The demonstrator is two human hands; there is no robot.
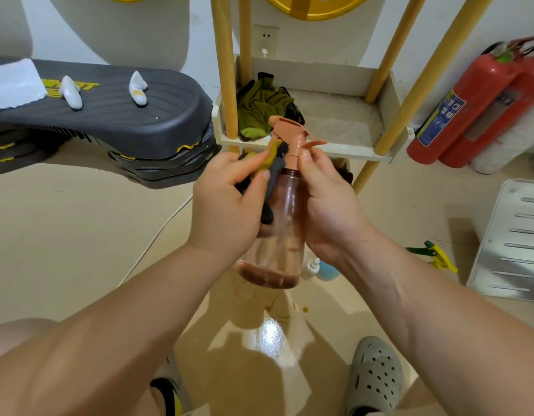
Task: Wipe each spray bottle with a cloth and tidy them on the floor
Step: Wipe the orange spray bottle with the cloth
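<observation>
Your right hand (328, 205) wraps the spray bottle (274, 235) neck; your left hand (229, 205) pinches the cloth (271, 172) against it.

We see the spray bottle (274, 235) held up between the two hands — the left hand (226, 205) on its left side with the cloth (270, 172) pressed against the neck, the right hand (328, 205) on its right side. Behind it stands a shelf (344, 127) with another cloth (259, 109) lying in its left corner; to the left of the shelf sits a stack of step platforms (124, 115), and to the right two fire extinguishers (482, 106) lean by the wall. Below the held bottle, on the floor (79, 235), two small bottles (319, 270) stand just beside each other — a clip (437, 255) lies further right, near a metal panel (512, 241).
</observation>
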